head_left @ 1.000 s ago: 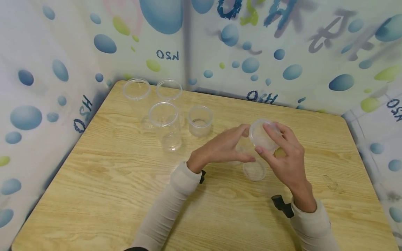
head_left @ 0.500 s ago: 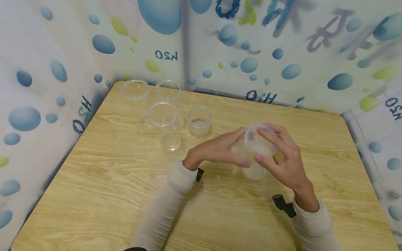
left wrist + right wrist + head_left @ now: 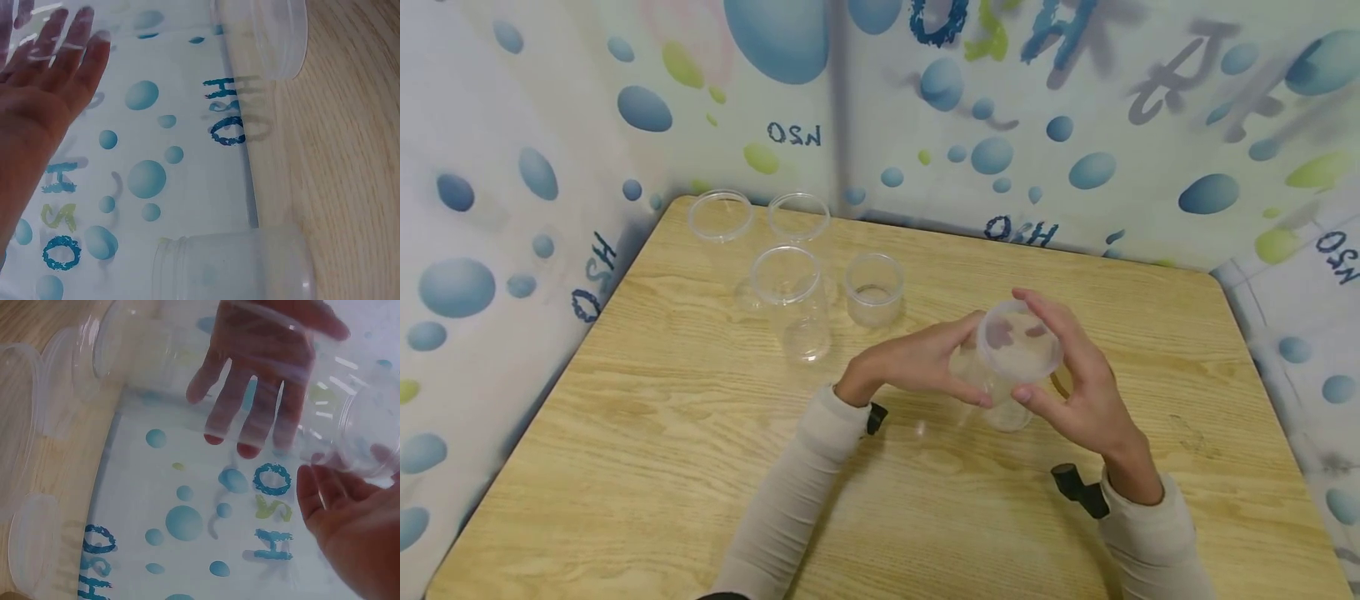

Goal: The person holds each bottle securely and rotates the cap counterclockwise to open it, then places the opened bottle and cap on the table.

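Observation:
A tall clear plastic cup [image 3: 1011, 398] stands on the table at right of centre, with a round translucent lid [image 3: 1021, 342] over its top. My left hand [image 3: 917, 358] holds the cup's side from the left, thumb in front and fingers behind. In the right wrist view those left-hand fingers [image 3: 256, 381] show through the plastic. My right hand [image 3: 1078, 375] grips the lid's edge, its thumb on the near side and a finger at the far side. The left wrist view shows the left hand [image 3: 50, 94] and the short cup [image 3: 231, 269] below it.
Tall open cups stand at the back left, one nearer [image 3: 790, 304], two behind. A short clear cup [image 3: 876, 292] is beside them. Pale round discs [image 3: 34, 544] appear over the tabletop in the right wrist view. Patterned cloth walls surround the wooden table [image 3: 647, 467].
The right hand has lowered slightly left with the lid, which was tilted and now lies flatter over the cup. Its fingers have slid from the top to the edge. The left hand shifted slightly left.

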Available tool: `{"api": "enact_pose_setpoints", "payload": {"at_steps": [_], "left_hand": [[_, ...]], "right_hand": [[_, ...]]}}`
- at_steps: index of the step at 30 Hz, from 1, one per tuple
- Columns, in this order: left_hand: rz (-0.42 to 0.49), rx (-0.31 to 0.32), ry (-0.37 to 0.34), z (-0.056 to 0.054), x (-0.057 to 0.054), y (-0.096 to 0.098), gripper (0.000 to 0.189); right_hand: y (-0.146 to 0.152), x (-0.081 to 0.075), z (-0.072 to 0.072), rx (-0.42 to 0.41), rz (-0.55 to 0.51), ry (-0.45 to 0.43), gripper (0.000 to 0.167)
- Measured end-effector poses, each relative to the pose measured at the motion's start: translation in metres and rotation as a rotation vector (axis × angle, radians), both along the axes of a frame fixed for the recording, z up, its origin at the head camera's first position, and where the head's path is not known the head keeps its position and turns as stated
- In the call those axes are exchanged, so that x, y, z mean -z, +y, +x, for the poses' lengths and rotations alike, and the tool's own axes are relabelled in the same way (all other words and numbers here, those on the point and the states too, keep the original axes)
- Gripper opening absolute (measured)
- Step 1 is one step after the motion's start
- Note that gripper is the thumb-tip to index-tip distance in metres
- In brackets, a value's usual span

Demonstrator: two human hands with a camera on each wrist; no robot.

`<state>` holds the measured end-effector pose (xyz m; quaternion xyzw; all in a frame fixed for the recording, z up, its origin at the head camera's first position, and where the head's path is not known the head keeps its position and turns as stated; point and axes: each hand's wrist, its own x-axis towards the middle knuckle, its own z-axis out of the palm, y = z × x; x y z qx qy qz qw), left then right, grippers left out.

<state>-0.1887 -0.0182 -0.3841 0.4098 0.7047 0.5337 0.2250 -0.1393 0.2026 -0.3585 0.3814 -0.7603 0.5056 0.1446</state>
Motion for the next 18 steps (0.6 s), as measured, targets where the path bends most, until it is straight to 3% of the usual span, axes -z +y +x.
{"api": "enact_pose_setpoints", "payload": {"at_steps": [6, 9, 13, 18], "left_hand": [[0.029, -0.159, 0.02, -0.002, 0.004, 0.008, 0.088], [0.024, -0.205, 0.048, -0.002, 0.005, 0.011, 0.087], [0.014, -0.21, 0.049, -0.001, 0.005, 0.014, 0.089], [0.017, -0.191, 0.02, 0.0, 0.005, 0.014, 0.09]], "right_hand": [[-0.008, -0.003, 0.004, 0.267, 0.051, 0.087, 0.099], [-0.011, -0.003, 0.006, 0.39, 0.072, 0.117, 0.099], [-0.013, -0.001, 0.005, 0.451, 0.05, 0.129, 0.094], [-0.013, 0.002, 0.003, 0.435, 0.0, 0.15, 0.078]]}}
